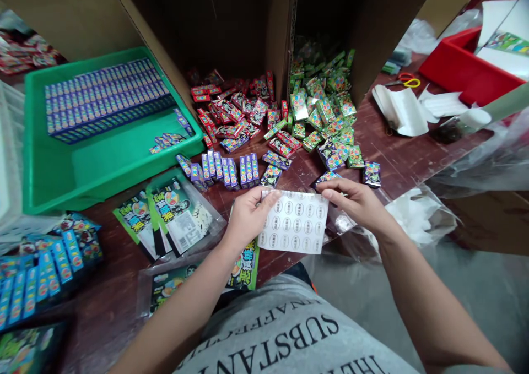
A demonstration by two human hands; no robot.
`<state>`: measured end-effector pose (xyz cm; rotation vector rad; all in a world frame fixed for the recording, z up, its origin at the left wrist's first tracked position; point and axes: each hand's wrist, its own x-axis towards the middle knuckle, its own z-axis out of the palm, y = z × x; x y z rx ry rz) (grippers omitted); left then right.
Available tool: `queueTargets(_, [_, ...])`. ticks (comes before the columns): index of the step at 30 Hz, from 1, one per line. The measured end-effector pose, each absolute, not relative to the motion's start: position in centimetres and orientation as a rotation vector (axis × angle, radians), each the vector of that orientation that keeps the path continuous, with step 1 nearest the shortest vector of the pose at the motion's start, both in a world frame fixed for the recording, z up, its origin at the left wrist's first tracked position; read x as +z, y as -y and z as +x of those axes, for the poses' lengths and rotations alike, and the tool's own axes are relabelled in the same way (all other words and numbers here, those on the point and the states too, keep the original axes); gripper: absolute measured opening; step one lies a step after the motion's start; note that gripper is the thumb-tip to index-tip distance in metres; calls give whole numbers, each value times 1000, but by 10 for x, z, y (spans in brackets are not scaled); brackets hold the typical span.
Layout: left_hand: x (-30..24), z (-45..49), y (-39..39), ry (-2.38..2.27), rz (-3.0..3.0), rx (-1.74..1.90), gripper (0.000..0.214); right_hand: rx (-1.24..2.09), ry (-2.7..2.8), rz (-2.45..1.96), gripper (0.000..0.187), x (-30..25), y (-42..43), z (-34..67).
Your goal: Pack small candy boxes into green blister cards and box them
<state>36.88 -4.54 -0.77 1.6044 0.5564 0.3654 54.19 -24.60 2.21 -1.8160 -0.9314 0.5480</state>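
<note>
My left hand (248, 215) grips the left edge of a white sheet of round stickers (295, 222), thumb on top. My right hand (353, 200) pinches the sheet's upper right corner. The sheet hangs just above the near edge of the dark wooden table (397, 159). Just beyond the sheet a row of small blue boxes (225, 170) stands upright. Farther back lie a pile of small red boxes (235, 115) and a pile of small green boxes (326, 115).
A green tray (103, 162) at left holds neat rows of blue boxes (103, 96). Cardboard walls (231, 27) rise behind the piles. Printed bags (165, 214) lie at near left, more blue boxes (37, 275) at far left. A red bin (463, 68), paper sheets and scissors (407, 80) sit at right.
</note>
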Motion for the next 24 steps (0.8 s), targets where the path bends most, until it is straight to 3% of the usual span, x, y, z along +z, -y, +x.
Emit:
queueTargets(6, [-14,367,45,-554,1655,356,31,363,1009,-1795,16,27,247,558])
queueTargets(10, [-16,369,46,-515,1722,337,31,601,980,-1776,56,18,237,550])
queueTargets(16, [-14,369,49,-536,1912,347,25,594,734,-1530,52,18,233,541])
queueTargets(17, [-13,365,46,-546,1983,364,28,571,677,-1510,51,18,234,541])
queueTargets(20, [-11,346,30,-593,2319,382,71,563,583,-1494,51,17,233,543])
queueTargets(21, [-11,336,23,-607,2424,354,75,587,583,-1494,50,17,231,542])
queueTargets(24, [-8,305,4,-618,2538,244,39,673,635,-1480,50,16,217,530])
